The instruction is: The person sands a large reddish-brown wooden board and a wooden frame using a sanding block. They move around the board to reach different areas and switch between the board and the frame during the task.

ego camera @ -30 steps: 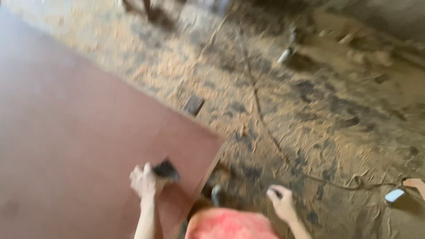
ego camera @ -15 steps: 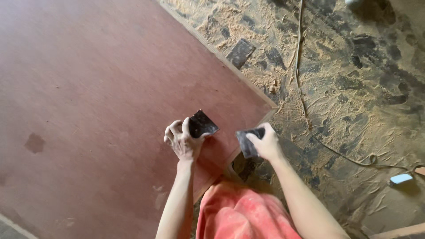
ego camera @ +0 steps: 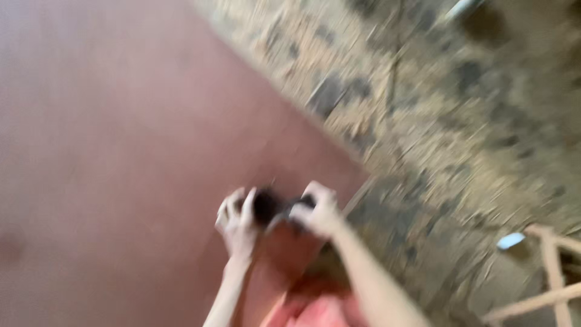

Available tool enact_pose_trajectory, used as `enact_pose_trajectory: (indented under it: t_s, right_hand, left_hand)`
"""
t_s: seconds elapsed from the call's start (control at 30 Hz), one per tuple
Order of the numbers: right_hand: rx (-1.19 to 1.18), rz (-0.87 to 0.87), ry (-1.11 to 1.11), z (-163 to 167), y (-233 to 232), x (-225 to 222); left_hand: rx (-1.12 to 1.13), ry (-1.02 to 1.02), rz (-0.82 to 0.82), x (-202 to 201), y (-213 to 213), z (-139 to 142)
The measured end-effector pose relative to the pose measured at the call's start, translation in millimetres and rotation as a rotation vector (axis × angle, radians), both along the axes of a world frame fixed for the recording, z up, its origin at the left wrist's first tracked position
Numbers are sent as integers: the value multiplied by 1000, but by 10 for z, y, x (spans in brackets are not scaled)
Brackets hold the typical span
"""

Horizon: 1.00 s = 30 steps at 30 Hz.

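As we are standing over the board [ego camera: 121,151] | left hand [ego camera: 238,224] and right hand [ego camera: 318,211] are both gripping a dark piece [ego camera: 267,204] | blurred.

To my left the reddish-brown board [ego camera: 109,151] lies bare, open for my hands. To my right, sawdust-strewn floor [ego camera: 436,121] with a wooden frame [ego camera: 548,272] blocking the lower corner.

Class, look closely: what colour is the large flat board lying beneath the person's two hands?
The large flat board is reddish-brown, plain and unpatterned; the head view shows it, though blurred.
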State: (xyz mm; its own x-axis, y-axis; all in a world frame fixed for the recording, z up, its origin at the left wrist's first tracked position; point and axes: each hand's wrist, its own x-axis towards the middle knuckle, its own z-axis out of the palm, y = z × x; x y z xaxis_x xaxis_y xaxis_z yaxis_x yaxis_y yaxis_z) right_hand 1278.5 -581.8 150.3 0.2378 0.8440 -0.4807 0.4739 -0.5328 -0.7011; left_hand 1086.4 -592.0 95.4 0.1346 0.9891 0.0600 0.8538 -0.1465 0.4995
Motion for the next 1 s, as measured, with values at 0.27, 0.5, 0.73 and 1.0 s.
enact_pose_trajectory:
  t_s: [0.27,0.5,0.73,1.0]
  right_hand:
    - [36,-230,37,832,-18,427]
    - [44,-474,87,637,-525,889]
    - [137,-559,246,234,-1102,709]
    - [98,-672,621,-773,-2194,578]
  left_hand:
    - [-589,-496,-542,460,712,143]
    - [-947,-953,-466,632,1048,-188]
    - [-1054,-1427,3,587,752,18]
    - [-967,-1163,237,520,-184,-391]
